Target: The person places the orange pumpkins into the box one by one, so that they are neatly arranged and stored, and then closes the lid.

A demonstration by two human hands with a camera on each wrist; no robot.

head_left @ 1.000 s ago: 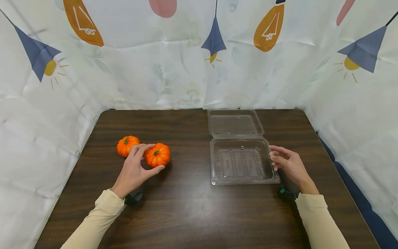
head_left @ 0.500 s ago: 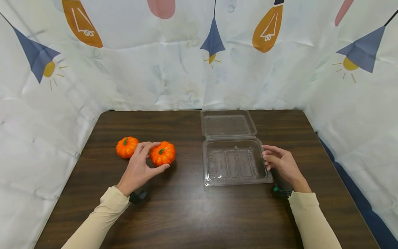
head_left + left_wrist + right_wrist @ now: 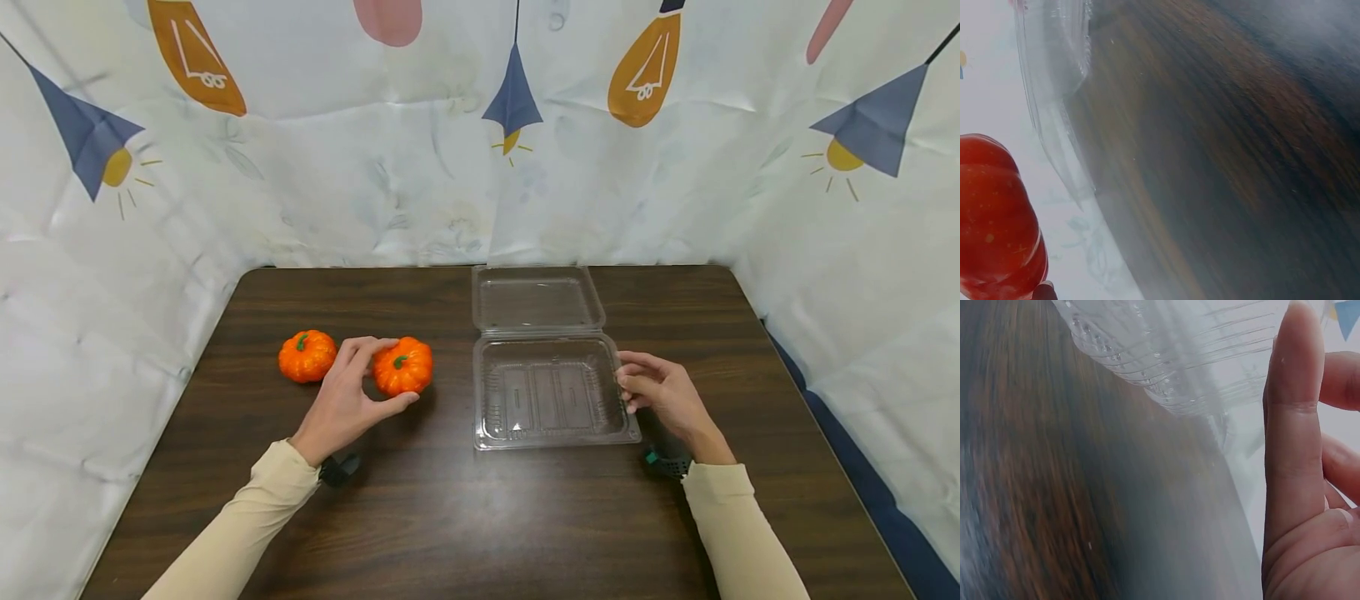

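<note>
Between the thumb and fingers of my left hand (image 3: 345, 400) is a small orange pumpkin (image 3: 403, 367) with a green stem. The same pumpkin (image 3: 997, 219) fills the lower left of the left wrist view, with a thumb tip at its base. A second orange pumpkin (image 3: 307, 357) sits on the table, left of that hand. My right hand (image 3: 667, 396) pinches the right rim of a clear plastic clamshell container (image 3: 555, 442), whose lid (image 3: 536, 300) is folded back behind it. In the right wrist view the ribbed container (image 3: 1147, 356) lies beyond my thumb (image 3: 1294, 437).
Everything is on a dark wood-grain table (image 3: 480, 525) with rounded far corners. A white printed cloth (image 3: 360, 183) hangs behind and at both sides. Dark blue fabric (image 3: 855, 467) shows beyond the right edge.
The left hand has moved right with its pumpkin, away from the other one. The right hand has shifted left, and the container has moved left with it.
</note>
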